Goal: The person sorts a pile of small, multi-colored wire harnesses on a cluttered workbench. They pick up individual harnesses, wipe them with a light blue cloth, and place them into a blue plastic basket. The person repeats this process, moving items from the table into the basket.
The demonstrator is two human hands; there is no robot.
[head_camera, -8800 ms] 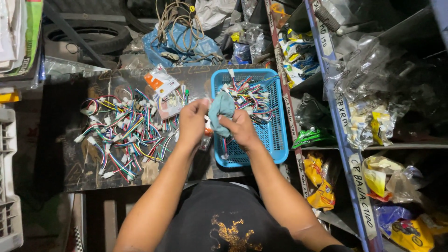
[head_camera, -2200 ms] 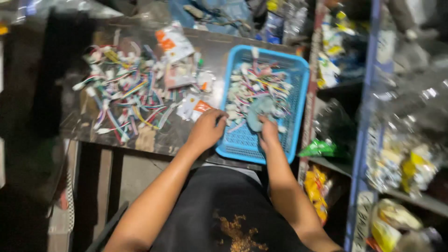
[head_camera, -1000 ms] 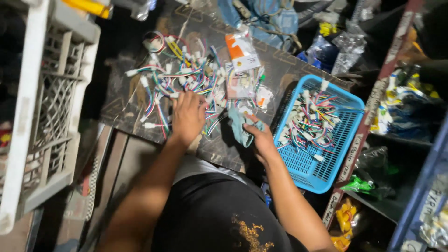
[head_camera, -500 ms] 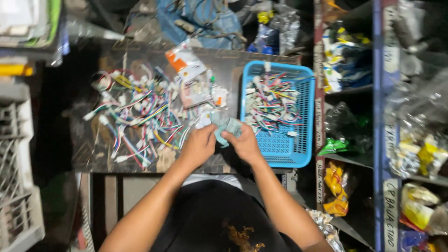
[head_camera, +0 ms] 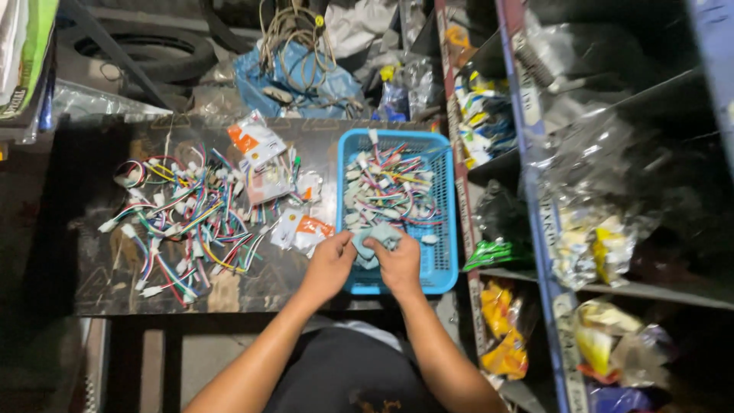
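Head-camera view is looking straight down, and nearest, at the bottom centre of the frame, two bare forearms are reaching up toward the dark tabletop [head_camera: 252,283]. The left hand [head_camera: 330,266] and the right hand [head_camera: 399,264] are meeting over the near edge of a blue plastic basket [head_camera: 446,229], both sets of fingers curling inward and pinching a small pale blue-grey cloth [head_camera: 373,243] between them (what, if anything, is wrapped inside the cloth is hidden). Holding it right above the basket probably keeps whatever is being handled close to where the finished pieces are lying. Inside the basket, toward the centre of the frame, short coloured wire leads with white connectors [head_camera: 390,187] are piling up. Left of the hands, small white-and-orange packets [head_camera: 302,228] are lying flat, and beyond them a wide loose tangle of wire harnesses [head_camera: 180,222] is spreading across the left half of the table, likely within easy reach of the left hand. At the right of the frame, metal shelving [head_camera: 535,191] is holding crinkled clear bags and yellow packages. Farthest off, along the top of the frame, a blue bag with coiled cord [head_camera: 298,73] and a black tyre [head_camera: 153,50] are sitting in dim clutter.
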